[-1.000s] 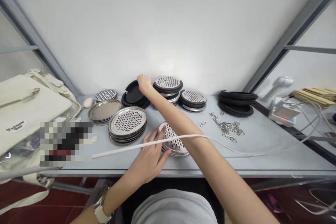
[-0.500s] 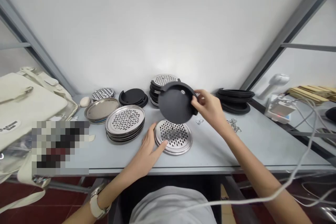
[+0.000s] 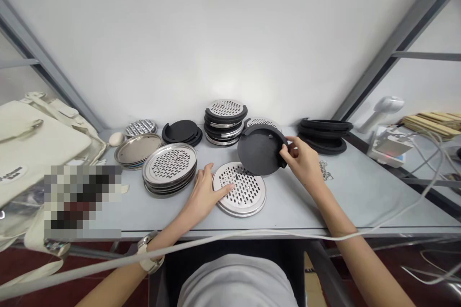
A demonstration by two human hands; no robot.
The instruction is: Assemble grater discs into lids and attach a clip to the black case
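My right hand (image 3: 302, 160) pinches the right rim of a round black plastic holder (image 3: 257, 153) with a raised part-rim. The holder tilts above the table, just over the far right edge of a round metal grater plate (image 3: 239, 187). That plate lies flat with another metal rim under it. My left hand (image 3: 203, 192) grips its left edge, thumb on top and fingers along the side; the fingertips' undersides are hidden. Left of this hand stands a stack of metal grater plates (image 3: 173, 163).
Black holders with grater plates (image 3: 225, 122) are piled at the back, another grater plate (image 3: 262, 122) beside them. More black holders (image 3: 324, 136) stand right, near small wire clips (image 3: 325, 171). Plain metal discs (image 3: 139, 148) and a cream bag (image 3: 39, 134) are left. A white cable (image 3: 273, 232) crosses in front.
My right hand has moved right and slightly down with the black holder, uncovering more of the grater plate and the pile behind. My left hand stays at the plate's edge. The cable has swung across.
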